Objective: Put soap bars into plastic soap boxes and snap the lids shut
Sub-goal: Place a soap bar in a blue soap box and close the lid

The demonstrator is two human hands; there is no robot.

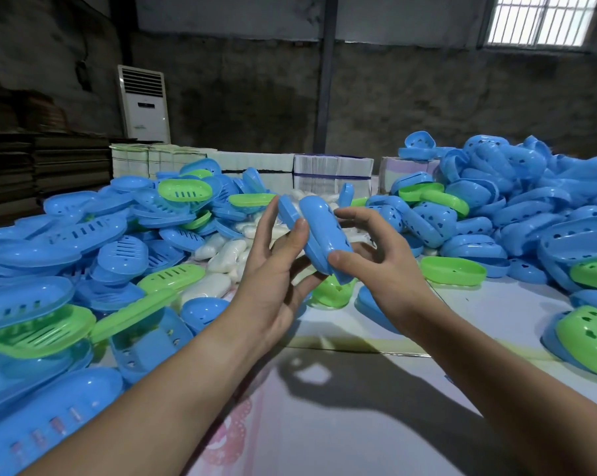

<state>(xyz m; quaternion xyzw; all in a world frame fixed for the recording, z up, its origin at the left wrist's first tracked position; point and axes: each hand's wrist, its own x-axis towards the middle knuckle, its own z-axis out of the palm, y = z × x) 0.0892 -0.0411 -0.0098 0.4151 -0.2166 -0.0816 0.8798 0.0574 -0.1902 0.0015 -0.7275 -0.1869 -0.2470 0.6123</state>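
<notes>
A blue plastic soap box [319, 235] hangs on edge above the table's middle, its two halves nearly together with a narrow gap along the top. My left hand [276, 269] holds it from the left, thumb on the near edge and fingers behind the lid. My right hand [382, 266] grips its right half, thumb at the lower end, fingers curled over the top. Wrapped white soap bars [221, 255] lie in a heap just behind. Whether a bar is inside the box is hidden.
Piles of blue and green box halves cover the left [84, 255] and the right [530, 218]. A green half [453, 271] and another green piece [329, 292] lie near my hands. Stacked white cartons [331, 173] line the back. The covered table [358, 407] stretches in front.
</notes>
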